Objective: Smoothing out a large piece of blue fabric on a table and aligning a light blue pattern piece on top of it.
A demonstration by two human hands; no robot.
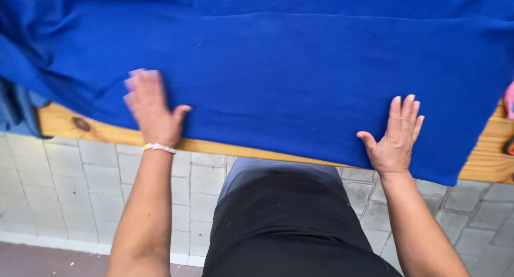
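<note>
- The blue cloth [300, 79] lies spread over the wooden table [107, 131], its near edge hanging slightly past the table's edge.
- The left hand [151, 108] presses flat on the cloth, fingers open and blurred, gripping nothing.
- The right hand [396, 135] rests flat near the cloth's lower right corner, fingers spread, holding nothing.
- Smoothing looks best done with flat palms sweeping outward toward the rumpled folds at the far left.
- Below the table is a grey tiled floor [64, 202]; a pink thing [509, 97] shows at the right edge.
</note>
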